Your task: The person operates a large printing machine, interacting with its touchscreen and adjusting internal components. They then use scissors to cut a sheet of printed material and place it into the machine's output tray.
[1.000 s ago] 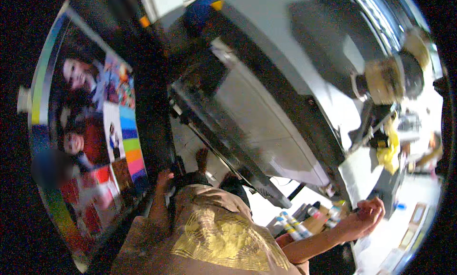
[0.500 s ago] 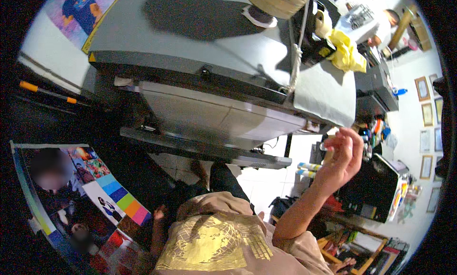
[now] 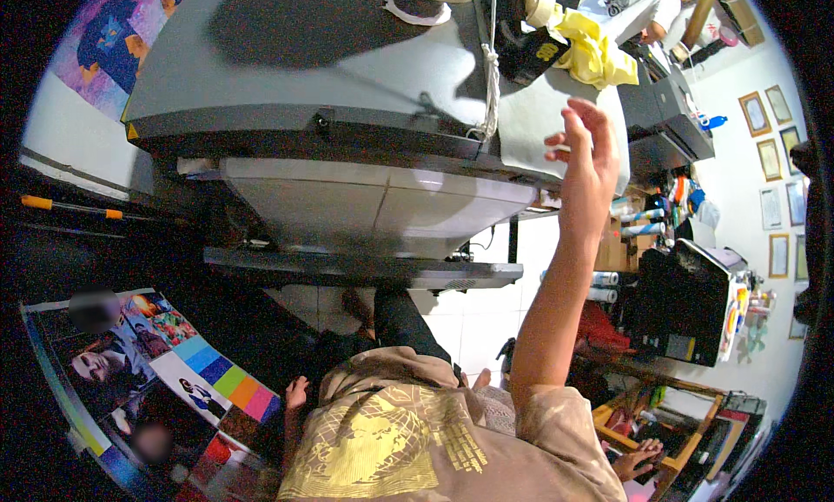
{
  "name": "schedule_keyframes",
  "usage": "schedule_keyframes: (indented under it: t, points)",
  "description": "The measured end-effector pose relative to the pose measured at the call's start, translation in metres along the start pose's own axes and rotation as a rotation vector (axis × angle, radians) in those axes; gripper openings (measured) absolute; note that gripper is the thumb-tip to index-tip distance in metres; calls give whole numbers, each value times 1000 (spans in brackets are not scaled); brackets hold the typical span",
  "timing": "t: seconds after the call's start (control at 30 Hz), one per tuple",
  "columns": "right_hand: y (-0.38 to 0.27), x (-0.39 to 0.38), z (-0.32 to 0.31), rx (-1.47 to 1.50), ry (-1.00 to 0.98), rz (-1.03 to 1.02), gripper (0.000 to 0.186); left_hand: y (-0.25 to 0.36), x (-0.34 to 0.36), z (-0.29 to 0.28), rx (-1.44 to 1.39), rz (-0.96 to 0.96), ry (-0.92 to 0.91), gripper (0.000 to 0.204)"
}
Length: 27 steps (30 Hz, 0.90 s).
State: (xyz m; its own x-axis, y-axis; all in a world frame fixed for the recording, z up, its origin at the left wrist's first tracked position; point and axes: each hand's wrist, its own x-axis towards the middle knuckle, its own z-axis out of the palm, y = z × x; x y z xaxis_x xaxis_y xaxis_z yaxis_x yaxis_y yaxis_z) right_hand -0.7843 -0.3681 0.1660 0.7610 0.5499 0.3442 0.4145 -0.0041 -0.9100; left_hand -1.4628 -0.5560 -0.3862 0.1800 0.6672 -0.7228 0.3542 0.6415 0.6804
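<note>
My right hand (image 3: pixel 591 142) is raised, its fingers loosely bent and apart, with nothing in it. It is in front of the pale grey right end of a large grey machine (image 3: pixel 382 76), near a knotted whitish cord (image 3: pixel 492 89) and a yellow cloth (image 3: pixel 595 55). Whether it touches the machine, I cannot tell. My left hand (image 3: pixel 297 393) hangs low by my side, small in view, its fingers loosely apart and seemingly holding nothing. Just left of it is a large printed sheet (image 3: pixel 204 363) with photos and colour blocks.
A dark crossbar (image 3: pixel 365 267) runs low along the machine's front. Another person (image 3: pixel 643 11) is at the far right, and another person's hand (image 3: pixel 641 459) shows at the lower right beside a wooden frame (image 3: pixel 695 432). Rolls (image 3: pixel 643 222) and framed papers (image 3: pixel 754 114) are on the right.
My right hand has moved up and forward, closer to the machine's right end, with the arm stretched out further. The view has shifted, so the machine sits further left.
</note>
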Motion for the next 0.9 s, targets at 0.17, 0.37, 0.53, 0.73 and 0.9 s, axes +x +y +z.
schedule_keyframes:
  t: [0.17,0.37,0.53,0.73,0.9]
  points:
    - [6,38,15,89,5,-11,38,19,-6,10,316,-130,78,49]
    - [15,80,29,92,-26,69,41,28,-3,14,42,-284,179,51]
    - [20,108,27,96,-119,214,48,29,-2,16,111,-197,125,50]
    - [16,127,30,-3,-148,200,45,36,-4,20,-56,-239,197,45]
    - [4,143,31,-105,-206,157,36,27,5,17,-74,-136,106,44]
